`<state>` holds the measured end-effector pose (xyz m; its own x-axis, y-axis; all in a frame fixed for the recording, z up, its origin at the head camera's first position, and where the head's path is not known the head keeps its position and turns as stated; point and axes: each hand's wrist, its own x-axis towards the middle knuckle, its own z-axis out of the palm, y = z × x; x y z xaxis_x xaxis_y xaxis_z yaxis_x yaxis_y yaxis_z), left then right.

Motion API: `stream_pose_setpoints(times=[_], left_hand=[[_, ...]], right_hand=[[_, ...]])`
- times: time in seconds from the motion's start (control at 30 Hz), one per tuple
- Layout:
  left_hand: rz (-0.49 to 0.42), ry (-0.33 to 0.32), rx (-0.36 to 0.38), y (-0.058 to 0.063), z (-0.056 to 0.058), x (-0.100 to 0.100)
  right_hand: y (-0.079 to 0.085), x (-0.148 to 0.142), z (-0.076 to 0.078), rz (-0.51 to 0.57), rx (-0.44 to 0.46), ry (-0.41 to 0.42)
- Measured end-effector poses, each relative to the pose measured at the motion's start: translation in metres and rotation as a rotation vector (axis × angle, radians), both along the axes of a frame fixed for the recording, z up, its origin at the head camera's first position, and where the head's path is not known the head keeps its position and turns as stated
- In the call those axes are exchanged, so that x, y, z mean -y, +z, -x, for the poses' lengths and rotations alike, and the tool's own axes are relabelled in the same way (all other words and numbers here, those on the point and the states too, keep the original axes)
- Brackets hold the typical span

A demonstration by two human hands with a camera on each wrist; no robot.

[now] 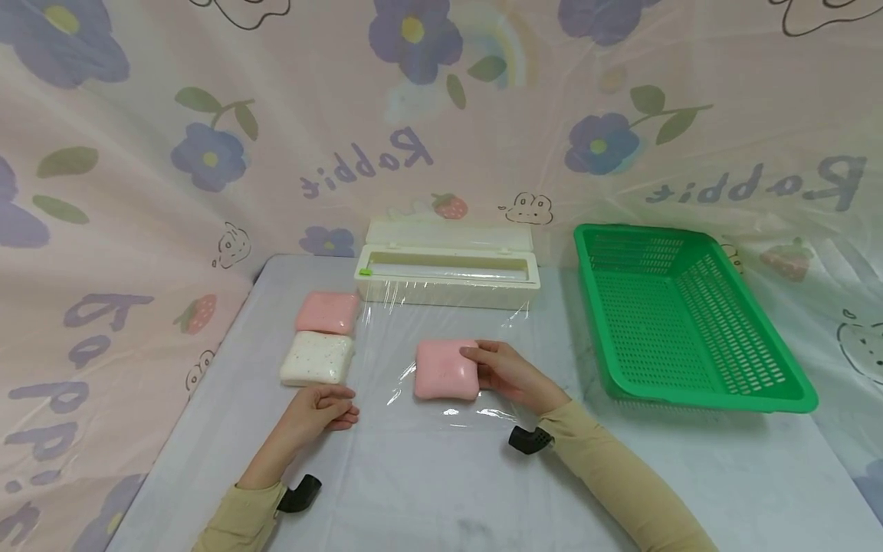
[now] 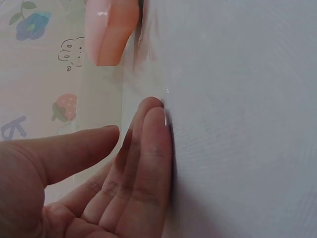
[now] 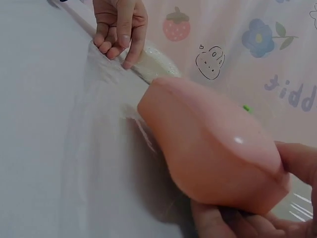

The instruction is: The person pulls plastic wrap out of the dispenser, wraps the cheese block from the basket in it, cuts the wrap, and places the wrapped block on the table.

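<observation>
My right hand (image 1: 513, 374) grips a pink soap bar (image 1: 447, 370) by its right edge, thumb on top and fingers beneath. In the right wrist view the pink bar (image 3: 213, 144) is tilted, with a shadow on the surface beneath it. Under it, a sheet of clear cling film (image 1: 389, 360) stretches forward from a white dispenser box (image 1: 448, 293). My left hand (image 1: 319, 414) rests at the film's left side, its thumb apart from the fingers in the left wrist view. Just beyond it lie a white speckled soap bar (image 1: 317, 358) and another pink soap bar (image 1: 327, 312).
A green perforated basket (image 1: 610, 368) stands on the right of the white-covered table (image 1: 414, 498). The dispenser's lid (image 1: 448, 234) is raised, and a green slider (image 1: 365, 271) sits at its left end. A patterned curtain (image 1: 483, 153) hangs behind.
</observation>
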<state>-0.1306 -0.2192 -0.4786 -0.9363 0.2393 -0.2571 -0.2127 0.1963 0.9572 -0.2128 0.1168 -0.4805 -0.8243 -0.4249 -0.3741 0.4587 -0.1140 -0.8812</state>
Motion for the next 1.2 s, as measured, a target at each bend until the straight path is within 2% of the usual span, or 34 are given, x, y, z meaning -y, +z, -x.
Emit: stream_pose_setpoints(times=[0.17, 0.27, 0.47, 0.7, 1.0, 1.2], left_hand=[[0.001, -0.001, -0.004, 0.000, 0.000, 0.001], [0.002, -0.004, -0.009, 0.000, 0.000, 0.001], [0.002, 0.007, -0.012, 0.000, 0.000, 0.001], [-0.002, 0.003, -0.012, 0.000, -0.001, -0.001], [0.025, 0.032, 0.009, 0.001, -0.002, -0.002], [0.033, 0.035, 0.012, 0.001, -0.002, -0.002]], right_hand=[[-0.004, 0.001, 0.002, -0.038, -0.016, -0.035], [-0.007, 0.002, 0.002, -0.091, -0.062, -0.042], [-0.004, 0.002, 0.002, -0.280, -0.200, -0.094], [0.008, -0.003, 0.000, -0.468, -0.278, -0.096], [0.007, -0.011, 0.007, -0.524, -0.309, -0.086], [0.005, -0.012, 0.011, -0.598, -0.346, -0.068]])
